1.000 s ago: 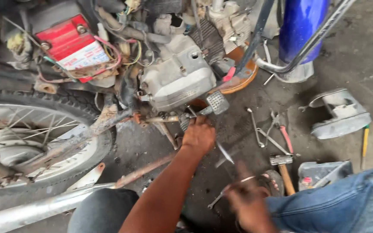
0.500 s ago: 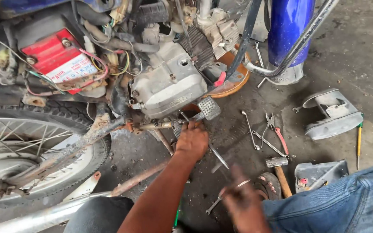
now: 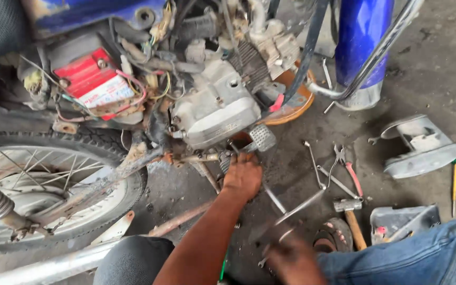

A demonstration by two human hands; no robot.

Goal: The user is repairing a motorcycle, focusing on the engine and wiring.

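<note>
Now left hand [image 3: 243,177] stays clenched on the footpeg bracket [image 3: 207,157] beneath the engine [image 3: 215,108]; right hand [image 3: 291,258], blurred, has drawn a long wrench [image 3: 296,207] back; grip unclear.

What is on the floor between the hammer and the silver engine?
In the head view, pliers and thin wrenches lie between the hammer and the engine.

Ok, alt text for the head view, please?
The left hand grips a part under a motorcycle engine, beside the footpeg. The right hand is blurred low in frame, seemingly holding a metal tool. A hammer and pliers lie on the floor.
</note>
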